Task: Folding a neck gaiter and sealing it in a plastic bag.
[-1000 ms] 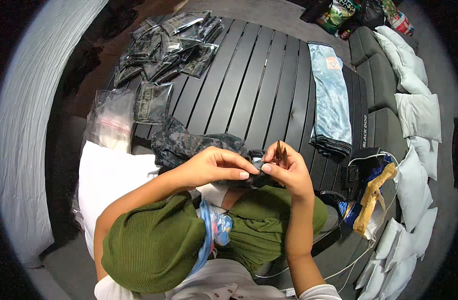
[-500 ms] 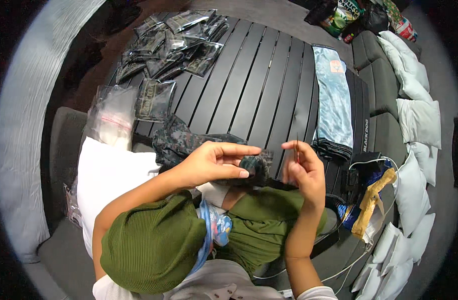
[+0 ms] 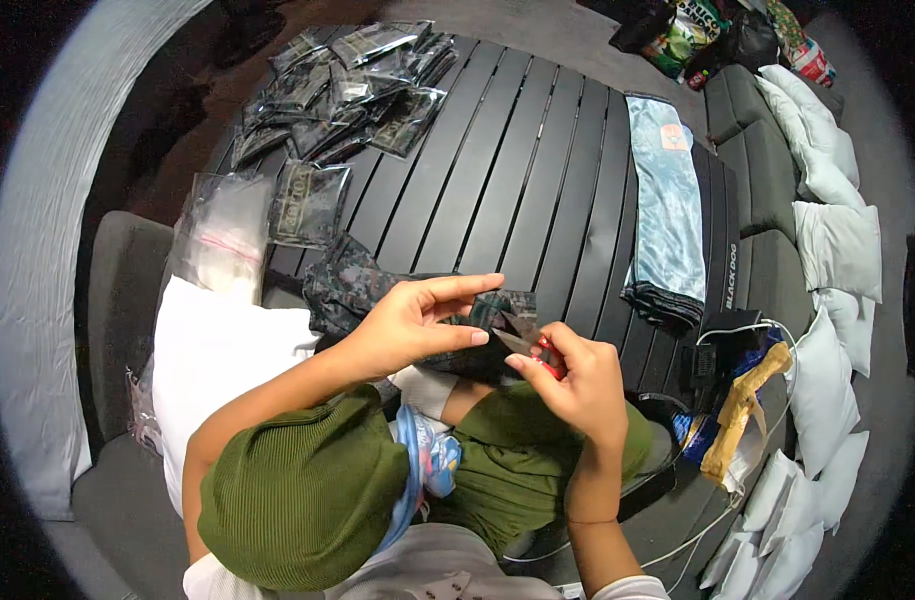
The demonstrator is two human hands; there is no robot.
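Observation:
A dark camouflage cloth lies bunched along the table's near edge. My left hand pinches its right end between thumb and fingers, holding that part up above my lap. Small red-handled scissors are in my right hand. Their two blades are spread and point left at the raised cloth edge; whether they touch it I cannot tell. My right fingers wrap around the red handles and partly hide them.
On the black slatted table lie a pile of bagged dark camouflage items, clear plastic bags and a folded light-blue cloth. White cloth is at my left. Cables and white cushions are on the right.
My right hand has moved left and down, bringing the scissors to the cloth with their blades apart. My left hand has shifted slightly left, still pinching the cloth.

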